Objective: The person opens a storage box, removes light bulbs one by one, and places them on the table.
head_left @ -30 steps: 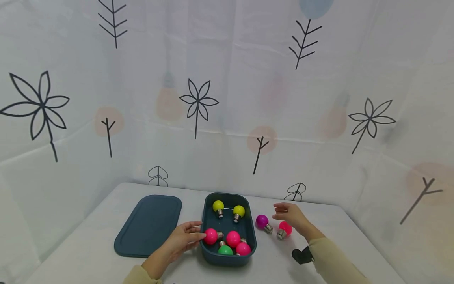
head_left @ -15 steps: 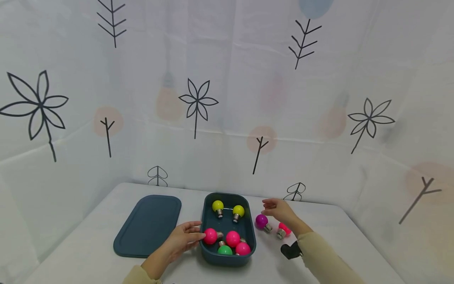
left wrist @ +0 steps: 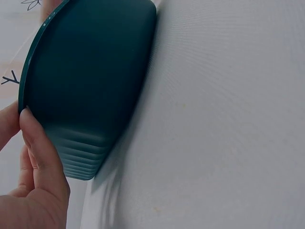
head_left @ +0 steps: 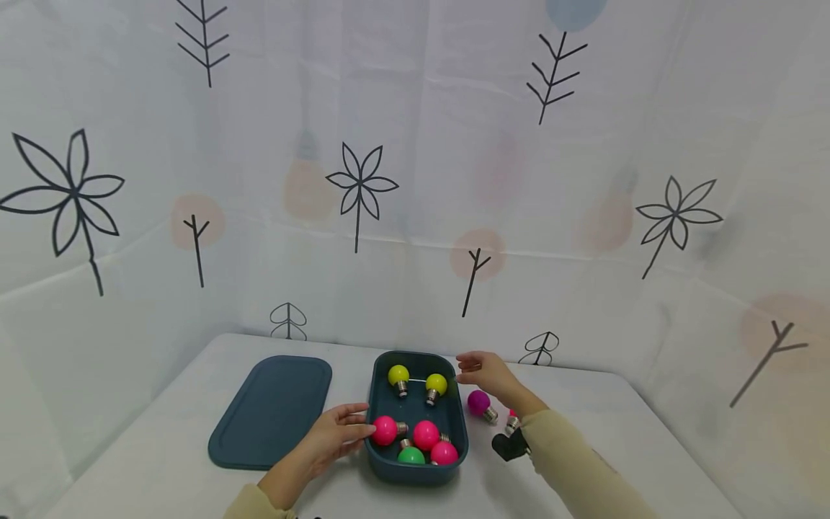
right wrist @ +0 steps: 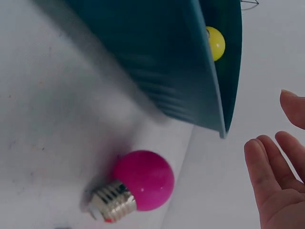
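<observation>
We have the deep, dark teal rounded box [head_left: 418, 476] standing upright on the white worktop [head_left: 357, 499], and it is our landmark. It looks like moulded plastic, so we judge it light and fairly stiff, perhaps a little slick along the smooth walls; the rim seems the surest hold, best taken at opposite long sides.

Our left grip [head_left: 336, 435] pinches the rim at the box's left side between thumb and fingers. Our right grip [head_left: 491, 376] holds nothing, its fingers parted from the thumb just beside the box's far right rim.

Inside the box, two yellow round bulbs [head_left: 398, 375] lie at the far end; three glossy pink bulbs [head_left: 426, 435] and one green bulb [head_left: 411, 455] lie at the near end. We expect these to roll if the box tips; whether they are glass or plastic we cannot tell.

Right of the box lies a magenta bulb [right wrist: 145, 180] with a ridged metal base, easiest pinched across the globe. Beyond it, a loose pink bulb [head_left: 513, 414] is mostly hidden by the sleeve [head_left: 558, 461]. Left of the box lies a flat, dark teal panel [head_left: 272, 411].
</observation>
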The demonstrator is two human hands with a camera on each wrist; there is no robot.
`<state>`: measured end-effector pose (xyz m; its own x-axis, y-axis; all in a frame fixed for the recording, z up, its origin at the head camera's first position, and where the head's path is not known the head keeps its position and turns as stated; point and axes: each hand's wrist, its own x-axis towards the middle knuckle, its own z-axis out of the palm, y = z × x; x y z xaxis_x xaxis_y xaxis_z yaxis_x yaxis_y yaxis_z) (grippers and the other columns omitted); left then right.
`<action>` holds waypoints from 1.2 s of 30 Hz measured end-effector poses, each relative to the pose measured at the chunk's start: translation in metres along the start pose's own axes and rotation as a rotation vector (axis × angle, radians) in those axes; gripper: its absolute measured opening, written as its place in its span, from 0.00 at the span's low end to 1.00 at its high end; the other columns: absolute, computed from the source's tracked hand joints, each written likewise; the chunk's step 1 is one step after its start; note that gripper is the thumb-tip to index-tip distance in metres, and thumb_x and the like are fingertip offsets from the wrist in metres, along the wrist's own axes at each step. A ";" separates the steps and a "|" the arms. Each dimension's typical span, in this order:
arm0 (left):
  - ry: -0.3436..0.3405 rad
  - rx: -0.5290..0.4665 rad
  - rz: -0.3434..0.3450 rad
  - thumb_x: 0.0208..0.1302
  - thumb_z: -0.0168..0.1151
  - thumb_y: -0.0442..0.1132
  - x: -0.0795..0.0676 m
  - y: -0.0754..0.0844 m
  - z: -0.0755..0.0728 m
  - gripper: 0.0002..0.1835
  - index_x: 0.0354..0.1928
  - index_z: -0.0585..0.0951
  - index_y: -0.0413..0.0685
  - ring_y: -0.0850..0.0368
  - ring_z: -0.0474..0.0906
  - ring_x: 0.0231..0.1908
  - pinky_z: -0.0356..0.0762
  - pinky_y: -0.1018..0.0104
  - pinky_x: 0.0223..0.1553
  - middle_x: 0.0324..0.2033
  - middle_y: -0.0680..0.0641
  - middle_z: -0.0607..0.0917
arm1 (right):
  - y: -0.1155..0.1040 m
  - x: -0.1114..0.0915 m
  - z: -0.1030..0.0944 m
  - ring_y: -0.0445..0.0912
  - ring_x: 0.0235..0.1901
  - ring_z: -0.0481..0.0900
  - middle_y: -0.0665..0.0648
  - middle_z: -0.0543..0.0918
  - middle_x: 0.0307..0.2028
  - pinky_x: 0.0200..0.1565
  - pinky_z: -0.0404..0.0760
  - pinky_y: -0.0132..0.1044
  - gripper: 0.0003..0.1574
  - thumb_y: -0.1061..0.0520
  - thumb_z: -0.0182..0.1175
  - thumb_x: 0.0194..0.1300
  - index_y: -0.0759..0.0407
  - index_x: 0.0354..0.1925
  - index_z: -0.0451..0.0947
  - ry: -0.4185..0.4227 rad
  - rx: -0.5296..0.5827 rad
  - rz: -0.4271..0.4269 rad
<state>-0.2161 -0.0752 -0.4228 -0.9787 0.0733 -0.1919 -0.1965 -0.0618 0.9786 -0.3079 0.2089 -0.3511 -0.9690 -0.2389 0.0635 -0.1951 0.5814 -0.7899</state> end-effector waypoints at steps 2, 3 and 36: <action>-0.004 0.000 0.002 0.52 0.70 0.36 0.001 -0.001 0.000 0.34 0.60 0.68 0.34 0.55 0.78 0.35 0.79 0.63 0.40 0.44 0.41 0.77 | -0.003 0.001 0.002 0.52 0.45 0.77 0.63 0.79 0.47 0.48 0.77 0.45 0.24 0.64 0.64 0.58 0.65 0.53 0.74 -0.005 0.001 -0.011; -0.006 0.000 0.003 0.52 0.71 0.36 0.001 -0.001 -0.001 0.34 0.60 0.68 0.34 0.55 0.78 0.35 0.79 0.63 0.40 0.44 0.41 0.77 | -0.005 0.002 0.003 0.52 0.45 0.77 0.63 0.79 0.47 0.48 0.77 0.45 0.24 0.64 0.64 0.58 0.65 0.54 0.74 -0.008 0.000 -0.017; -0.024 -0.051 -0.002 0.53 0.70 0.35 0.005 -0.004 -0.002 0.34 0.61 0.67 0.34 0.56 0.77 0.34 0.79 0.64 0.39 0.44 0.41 0.76 | -0.039 0.026 0.047 0.52 0.46 0.76 0.61 0.79 0.46 0.51 0.75 0.45 0.24 0.64 0.64 0.58 0.65 0.53 0.74 -0.102 0.118 -0.065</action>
<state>-0.2207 -0.0770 -0.4283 -0.9766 0.0977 -0.1918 -0.2023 -0.1122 0.9729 -0.3180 0.1433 -0.3476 -0.9331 -0.3548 0.0593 -0.2321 0.4680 -0.8527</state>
